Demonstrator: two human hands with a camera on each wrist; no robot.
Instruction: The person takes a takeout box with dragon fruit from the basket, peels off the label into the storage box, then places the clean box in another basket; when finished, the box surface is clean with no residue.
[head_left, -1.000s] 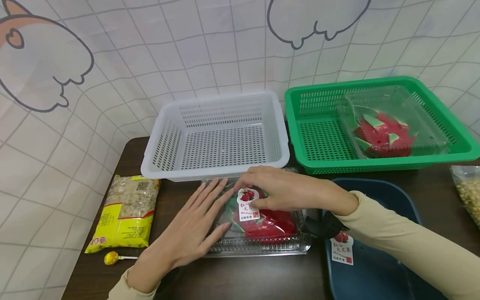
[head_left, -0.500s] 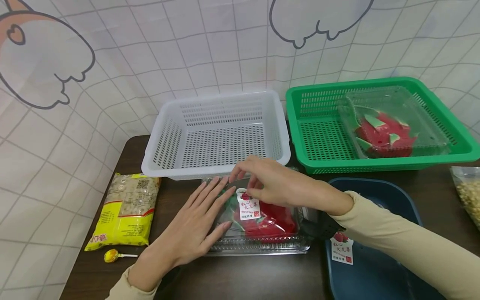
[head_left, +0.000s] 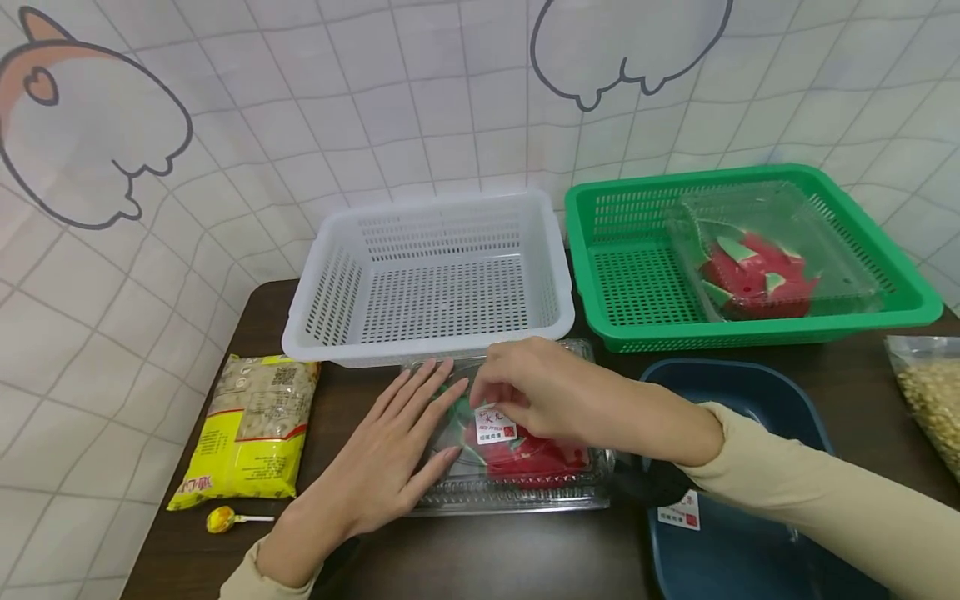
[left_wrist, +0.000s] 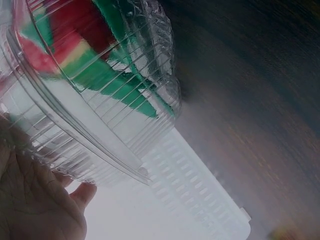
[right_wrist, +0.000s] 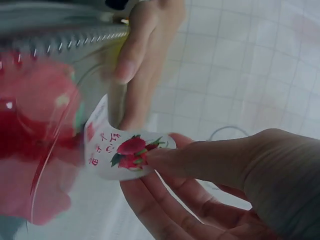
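Observation:
A clear plastic box [head_left: 513,498] with red dragon fruit [head_left: 536,458] inside lies on the table. My left hand [head_left: 390,454] rests on its left side, fingers straight and spread. On the lid sits a white label [head_left: 495,428] printed with dragon fruit. My right hand [head_left: 540,387] pinches the label's upper end between thumb and fingers. In the right wrist view the pinched label [right_wrist: 127,156] bends up away from the lid, its lower end against the box. The left wrist view shows the box's ribbed side [left_wrist: 100,105] close to the left palm [left_wrist: 37,205].
Behind the box stand a white basket [head_left: 427,348] and a green basket [head_left: 720,342] holding another boxed dragon fruit [head_left: 761,279]. A blue bin [head_left: 738,533] with a similar label [head_left: 681,512] is at right. A yellow bag [head_left: 251,433], a lollipop [head_left: 221,519] and another bag [head_left: 933,392] flank them.
My right hand lifted slightly off the label, then came down and took its upper end, which now bends up. My left hand has stayed in place on the box.

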